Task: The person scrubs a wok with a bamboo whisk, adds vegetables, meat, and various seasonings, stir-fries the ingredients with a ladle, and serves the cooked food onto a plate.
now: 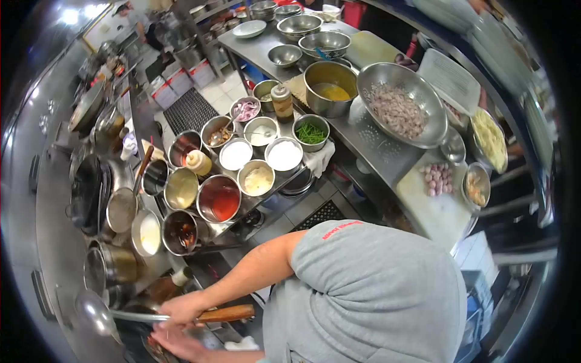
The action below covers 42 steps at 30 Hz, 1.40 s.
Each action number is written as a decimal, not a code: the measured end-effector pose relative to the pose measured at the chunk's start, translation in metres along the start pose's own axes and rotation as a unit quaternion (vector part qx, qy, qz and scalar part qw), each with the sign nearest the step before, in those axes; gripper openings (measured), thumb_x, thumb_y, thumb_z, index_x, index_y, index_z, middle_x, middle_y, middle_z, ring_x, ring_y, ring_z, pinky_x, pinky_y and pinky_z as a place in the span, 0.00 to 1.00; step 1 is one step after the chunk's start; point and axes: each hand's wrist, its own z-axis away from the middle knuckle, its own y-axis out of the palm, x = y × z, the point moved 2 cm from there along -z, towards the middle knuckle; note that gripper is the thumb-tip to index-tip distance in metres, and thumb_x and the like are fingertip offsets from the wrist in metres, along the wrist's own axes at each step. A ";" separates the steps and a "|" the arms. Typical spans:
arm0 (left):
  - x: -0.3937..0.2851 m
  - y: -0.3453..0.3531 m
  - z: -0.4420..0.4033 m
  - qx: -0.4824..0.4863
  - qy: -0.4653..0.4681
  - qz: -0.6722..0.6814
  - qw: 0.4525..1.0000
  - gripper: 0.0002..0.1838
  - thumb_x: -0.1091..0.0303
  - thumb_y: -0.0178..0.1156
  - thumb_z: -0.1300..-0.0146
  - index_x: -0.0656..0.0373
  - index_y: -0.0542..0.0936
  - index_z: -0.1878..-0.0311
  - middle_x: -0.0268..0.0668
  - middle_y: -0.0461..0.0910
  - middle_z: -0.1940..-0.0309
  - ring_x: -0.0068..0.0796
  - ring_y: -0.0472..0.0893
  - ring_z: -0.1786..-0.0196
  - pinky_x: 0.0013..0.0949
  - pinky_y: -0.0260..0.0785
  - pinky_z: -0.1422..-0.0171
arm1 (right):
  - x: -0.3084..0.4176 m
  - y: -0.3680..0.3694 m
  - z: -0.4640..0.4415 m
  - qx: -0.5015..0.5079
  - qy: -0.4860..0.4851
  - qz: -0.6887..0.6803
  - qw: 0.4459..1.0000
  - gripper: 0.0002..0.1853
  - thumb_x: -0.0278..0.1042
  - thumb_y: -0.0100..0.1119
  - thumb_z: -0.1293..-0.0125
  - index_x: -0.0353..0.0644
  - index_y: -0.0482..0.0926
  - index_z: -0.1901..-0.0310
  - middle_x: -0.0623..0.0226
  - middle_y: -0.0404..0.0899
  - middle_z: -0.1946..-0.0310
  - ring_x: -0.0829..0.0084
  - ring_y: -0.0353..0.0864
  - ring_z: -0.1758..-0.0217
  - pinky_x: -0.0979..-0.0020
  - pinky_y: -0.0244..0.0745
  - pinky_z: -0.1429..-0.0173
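Note:
My right hand (pixel 183 308) is closed around a long-handled ladle (pixel 136 316), near where its metal shaft meets the wooden handle. The ladle's round metal bowl (pixel 97 313) points left over the stove side. Just below, my left hand (pixel 178 343) is slightly blurred, with its fingers stretched out close to the right hand. I cannot tell whether the two hands touch. Under them a dark pan area is partly hidden. A bottle with a pale cap (pixel 181 276) lies tilted above the right hand. Nearby stand a metal pot of dark sauce (pixel 181 232) and a pot with white contents (pixel 147 233).
Several metal pots hold red sauce (pixel 223 204), white powder (pixel 284 154) and chopped greens (pixel 311 133). A large colander of chopped shallots (pixel 396 109) sits on the steel counter (pixel 387 157). Whole shallots (pixel 437 178) lie on a white cutting board (pixel 439 212). Another person (pixel 140 27) stands far back.

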 end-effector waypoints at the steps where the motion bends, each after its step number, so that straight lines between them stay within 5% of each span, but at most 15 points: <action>1: 0.005 0.029 0.016 0.086 -0.133 0.008 0.987 0.31 0.44 0.36 0.27 0.61 0.72 0.40 0.38 0.80 0.48 0.33 0.81 0.51 0.33 0.77 0.54 | -0.008 0.004 0.006 -0.011 0.005 0.010 1.000 0.21 0.46 0.50 0.30 0.31 0.69 0.52 0.56 0.79 0.73 0.65 0.81 0.76 0.62 0.76 0.71; 3: 0.012 0.084 0.052 -0.048 -0.079 -0.018 0.996 0.27 0.50 0.37 0.27 0.61 0.75 0.42 0.40 0.80 0.48 0.32 0.80 0.48 0.33 0.74 0.47 | -0.011 -0.001 0.021 -0.071 -0.159 0.331 0.927 0.24 0.47 0.37 0.27 0.32 0.76 0.61 0.49 0.82 0.66 0.52 0.81 0.64 0.53 0.74 0.58; 4: 0.050 0.040 0.019 0.123 0.034 0.025 0.992 0.25 0.53 0.38 0.26 0.63 0.74 0.42 0.42 0.78 0.49 0.32 0.77 0.46 0.36 0.71 0.42 | -0.018 -0.006 0.030 -0.031 -0.136 0.168 0.976 0.25 0.46 0.35 0.27 0.35 0.78 0.64 0.49 0.82 0.67 0.51 0.81 0.64 0.53 0.73 0.59; 5: 0.047 0.044 0.031 0.132 -0.033 0.071 0.988 0.23 0.56 0.38 0.26 0.65 0.75 0.44 0.44 0.77 0.50 0.34 0.76 0.45 0.39 0.68 0.39 | 0.021 -0.028 0.077 -0.018 -0.116 0.229 0.966 0.24 0.46 0.38 0.27 0.36 0.79 0.65 0.47 0.81 0.69 0.48 0.80 0.65 0.52 0.73 0.60; 6: 0.047 0.046 0.041 0.092 -0.074 0.110 0.987 0.19 0.59 0.40 0.26 0.64 0.73 0.49 0.39 0.75 0.56 0.30 0.75 0.52 0.37 0.72 0.48 | 0.033 -0.039 0.104 0.025 -0.153 0.345 0.926 0.27 0.51 0.40 0.28 0.35 0.80 0.68 0.46 0.81 0.69 0.44 0.79 0.66 0.51 0.74 0.61; 7: 0.042 0.036 0.048 0.213 -0.205 0.352 0.888 0.13 0.63 0.43 0.25 0.64 0.68 0.51 0.34 0.69 0.67 0.21 0.71 0.67 0.27 0.67 0.71 | 0.042 -0.056 0.133 0.069 -0.006 0.343 0.937 0.28 0.56 0.43 0.29 0.36 0.81 0.67 0.47 0.81 0.68 0.43 0.79 0.66 0.51 0.75 0.60; 10: 0.021 -0.003 0.103 0.103 -0.305 0.523 0.789 0.12 0.62 0.43 0.24 0.63 0.64 0.52 0.30 0.60 0.75 0.16 0.61 0.83 0.23 0.55 0.82 | 0.012 -0.126 0.214 0.041 0.020 0.231 0.972 0.19 0.51 0.60 0.35 0.40 0.83 0.59 0.56 0.83 0.69 0.60 0.83 0.64 0.62 0.77 0.57; 11: 0.016 -0.019 0.127 0.089 -0.346 0.533 0.767 0.13 0.63 0.43 0.24 0.65 0.65 0.49 0.27 0.59 0.77 0.16 0.59 0.84 0.23 0.55 0.83 | -0.013 -0.158 0.242 -0.068 0.054 0.248 0.965 0.20 0.52 0.59 0.36 0.40 0.84 0.60 0.56 0.84 0.68 0.61 0.84 0.65 0.62 0.78 0.58; 12: 0.021 -0.050 0.152 -0.006 -0.301 0.433 0.850 0.15 0.63 0.43 0.25 0.67 0.66 0.46 0.26 0.60 0.77 0.15 0.58 0.85 0.22 0.54 0.85 | -0.024 -0.190 0.270 -0.155 0.140 0.176 0.962 0.16 0.45 0.60 0.35 0.40 0.84 0.57 0.60 0.84 0.69 0.70 0.84 0.68 0.68 0.79 0.62; 15: 0.009 -0.050 0.228 -0.066 -0.366 0.292 0.881 0.15 0.67 0.42 0.25 0.66 0.68 0.43 0.30 0.66 0.74 0.12 0.59 0.86 0.18 0.53 0.88 | -0.070 -0.288 0.338 -0.418 0.219 0.120 0.873 0.16 0.34 0.57 0.37 0.39 0.80 0.49 0.60 0.84 0.68 0.75 0.83 0.70 0.70 0.78 0.67; 21: 0.016 -0.020 0.264 0.049 -0.468 0.188 0.862 0.12 0.74 0.43 0.27 0.66 0.67 0.44 0.30 0.61 0.74 0.11 0.58 0.85 0.19 0.51 0.88 | -0.123 -0.438 0.291 -0.512 0.091 0.506 0.688 0.19 0.40 0.61 0.41 0.44 0.80 0.48 0.50 0.83 0.60 0.52 0.83 0.56 0.56 0.76 0.47; 25: 0.015 -0.006 0.261 0.117 -0.520 0.095 0.841 0.11 0.71 0.51 0.29 0.61 0.66 0.47 0.30 0.61 0.76 0.13 0.56 0.87 0.20 0.50 0.89 | -0.105 -0.447 0.251 -0.401 0.290 0.476 0.727 0.17 0.42 0.59 0.39 0.51 0.82 0.50 0.53 0.82 0.56 0.53 0.82 0.52 0.57 0.76 0.48; 34: 0.020 0.021 0.252 0.188 -0.572 -0.003 0.799 0.11 0.76 0.51 0.33 0.60 0.64 0.50 0.34 0.65 0.75 0.17 0.58 0.88 0.23 0.54 0.88 | -0.060 -0.402 0.378 -0.437 0.035 0.512 0.738 0.07 0.32 0.64 0.39 0.38 0.83 0.64 0.54 0.82 0.68 0.57 0.82 0.61 0.60 0.74 0.56; 38: -0.006 0.063 0.238 0.138 -0.559 -0.178 0.798 0.16 0.70 0.54 0.30 0.53 0.66 0.41 0.27 0.70 0.74 0.11 0.63 0.83 0.17 0.53 0.81 | -0.049 -0.371 0.389 -0.498 -0.106 0.531 0.678 0.05 0.28 0.63 0.39 0.36 0.83 0.64 0.55 0.83 0.68 0.58 0.83 0.63 0.63 0.74 0.54; 42: -0.009 0.091 0.222 0.120 -0.602 -0.221 0.758 0.15 0.70 0.54 0.30 0.53 0.65 0.44 0.26 0.67 0.76 0.12 0.60 0.85 0.17 0.53 0.83 | -0.065 -0.377 0.381 -0.524 -0.047 0.423 0.738 0.06 0.27 0.62 0.39 0.34 0.83 0.64 0.52 0.83 0.67 0.58 0.83 0.63 0.64 0.75 0.56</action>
